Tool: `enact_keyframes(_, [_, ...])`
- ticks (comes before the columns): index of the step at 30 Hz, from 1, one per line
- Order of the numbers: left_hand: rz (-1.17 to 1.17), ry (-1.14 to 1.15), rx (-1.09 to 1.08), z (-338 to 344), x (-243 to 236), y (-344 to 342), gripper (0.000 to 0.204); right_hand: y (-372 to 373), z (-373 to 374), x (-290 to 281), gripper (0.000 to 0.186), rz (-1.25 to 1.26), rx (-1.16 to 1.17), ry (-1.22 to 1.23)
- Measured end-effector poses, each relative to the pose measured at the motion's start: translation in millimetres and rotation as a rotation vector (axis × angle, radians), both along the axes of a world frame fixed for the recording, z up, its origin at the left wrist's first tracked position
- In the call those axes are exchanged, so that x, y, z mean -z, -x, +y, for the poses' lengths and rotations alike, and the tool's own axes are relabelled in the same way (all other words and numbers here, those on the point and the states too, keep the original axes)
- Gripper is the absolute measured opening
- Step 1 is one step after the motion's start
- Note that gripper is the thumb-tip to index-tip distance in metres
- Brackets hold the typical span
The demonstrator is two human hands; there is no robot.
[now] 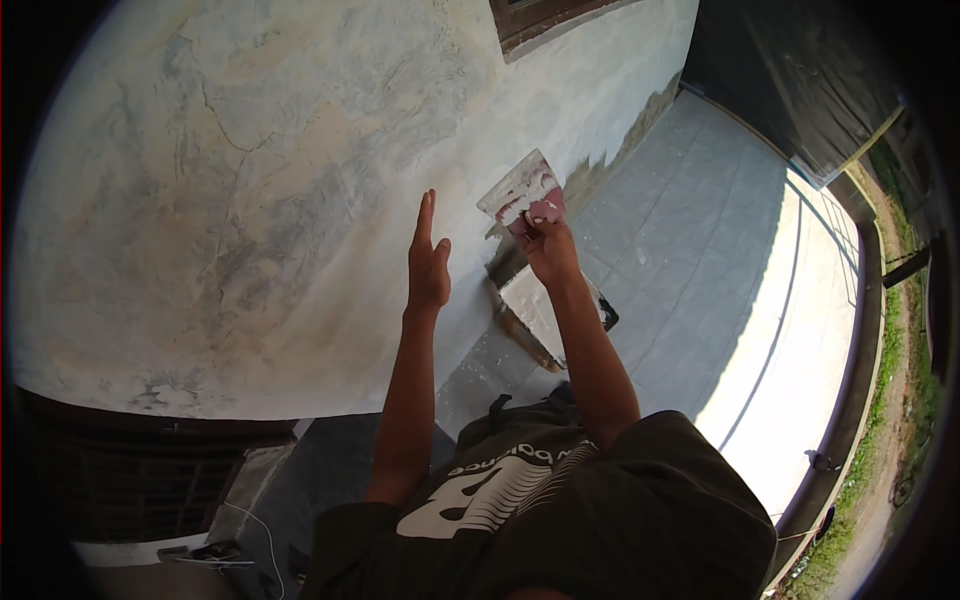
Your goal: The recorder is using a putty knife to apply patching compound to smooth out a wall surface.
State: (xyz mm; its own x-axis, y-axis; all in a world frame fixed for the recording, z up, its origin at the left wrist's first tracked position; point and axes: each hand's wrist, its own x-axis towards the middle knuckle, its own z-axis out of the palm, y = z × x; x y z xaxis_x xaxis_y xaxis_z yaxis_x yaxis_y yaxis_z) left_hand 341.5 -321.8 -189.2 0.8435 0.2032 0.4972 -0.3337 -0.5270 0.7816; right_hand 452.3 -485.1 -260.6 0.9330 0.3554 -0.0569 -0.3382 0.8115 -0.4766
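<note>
While the left grip [430, 260] holds nothing, the right grip [545, 240] clasps a smeared scraper [524, 185] near one o'clock, likely light, slick, best held by its reddish end [548, 204].

The wall [300, 260] fills the left, the floor [680, 220] lying to its right. The left hand [428, 265] is before the wall; to its right, the right hand [545, 245] holds the spreader [518, 190]. Below the spreader, a tub [530, 342] stands on the floor near the wall. Ahead, a window frame [545, 24] sits in the wall.

Flat scraper [522, 187], tilted, white-smeared (pinkish patches)
</note>
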Motion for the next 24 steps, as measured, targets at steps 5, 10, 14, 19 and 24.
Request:
enact_keyframes(5, [-0.025,0.036,0.052,10,-2,-2,0.08,-6,7,-5,0.033,-0.051,0.121,0.024])
enact_keyframes(10, [0.017,0.051,0.039,18,-1,-8,0.08,-32,30,-24,0.023,-0.187,0.337,0.079])
enact_keyframes(14, [0.02,0.06,0.055,27,-1,-22,0.08,-85,60,-31,0.029,-0.449,0.55,0.39])
enact_keyframes(19, [0.027,-0.033,0.052,35,-4,-35,0.082,-136,99,-71,0.039,-0.727,0.897,0.563])
enact_keyframes(24, [0.087,-0.044,0.007,36,-3,-42,0.081,-172,131,-45,0.057,-1.044,0.936,0.761])
